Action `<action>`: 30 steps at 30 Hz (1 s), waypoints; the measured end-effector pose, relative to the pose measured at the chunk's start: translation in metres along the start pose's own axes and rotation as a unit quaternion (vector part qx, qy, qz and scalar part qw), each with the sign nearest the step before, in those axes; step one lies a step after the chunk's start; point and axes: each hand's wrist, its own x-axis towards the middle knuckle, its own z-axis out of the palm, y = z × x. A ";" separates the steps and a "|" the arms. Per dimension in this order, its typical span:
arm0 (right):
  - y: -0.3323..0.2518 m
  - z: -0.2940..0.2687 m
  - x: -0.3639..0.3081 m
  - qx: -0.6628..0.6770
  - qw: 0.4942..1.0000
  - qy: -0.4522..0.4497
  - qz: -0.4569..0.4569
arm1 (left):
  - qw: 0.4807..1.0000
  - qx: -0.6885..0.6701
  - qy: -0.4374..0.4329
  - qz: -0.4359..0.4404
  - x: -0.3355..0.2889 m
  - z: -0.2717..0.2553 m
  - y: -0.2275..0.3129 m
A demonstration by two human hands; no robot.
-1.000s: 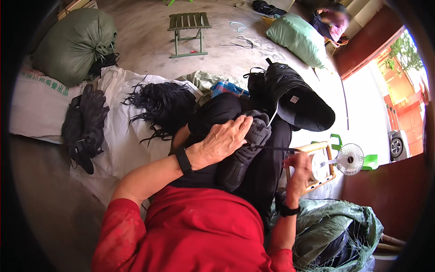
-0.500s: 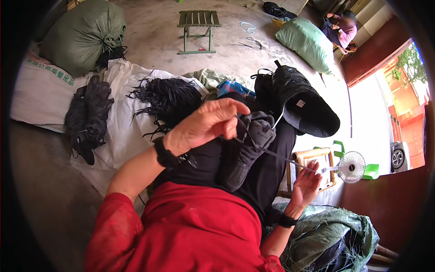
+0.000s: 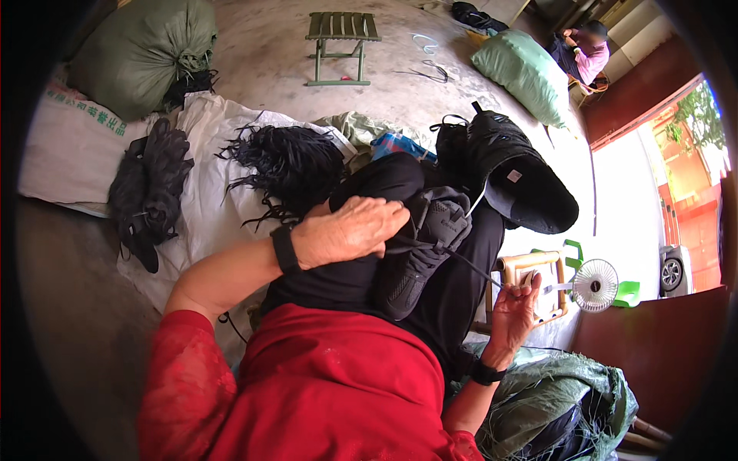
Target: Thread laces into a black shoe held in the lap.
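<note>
A dark grey shoe upper [image 3: 415, 269] lies across my lap with its padded tongue [image 3: 446, 224] facing up. From its eyelets a dark shoelace [image 3: 475, 269] stretches toward the right, where the fingertips of my right hand [image 3: 513, 316] pinch it. On the upper's left side my left hand [image 3: 350, 232] is closed, its fingers bent together. A short dark stretch of lace shows between those fingertips and the upper, though the grip itself is partly hidden. Beyond my knee rests a larger black shoe [image 3: 530, 180], its opening toward me.
A bundle of black laces [image 3: 288, 165] lies on white sheeting, with dark uppers [image 3: 154, 192] left of it. Ahead stand a folding stool [image 3: 342, 27] and stuffed sacks [image 3: 523, 73]. At right are a bamboo stool [image 3: 530, 276], a small fan [image 3: 595, 285] and a green sack [image 3: 538, 407]. Another person [image 3: 588, 58] sits far right.
My left hand has come down and slightly left, back turned up. My right fingers have closed around the lace, which runs taut from the upper.
</note>
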 end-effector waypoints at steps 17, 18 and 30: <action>-0.225 -0.213 0.051 0.027 0.996 0.066 -0.052 | 0.445 -0.854 0.269 -0.009 -0.041 -0.056 -0.107; -0.250 -0.231 0.048 -0.007 0.989 0.101 -0.105 | 0.428 -0.854 0.296 -0.005 -0.053 -0.064 -0.132; -0.081 -0.111 0.056 -0.249 0.950 0.169 -0.079 | 0.387 -0.831 0.364 -0.167 -0.101 -0.019 -0.292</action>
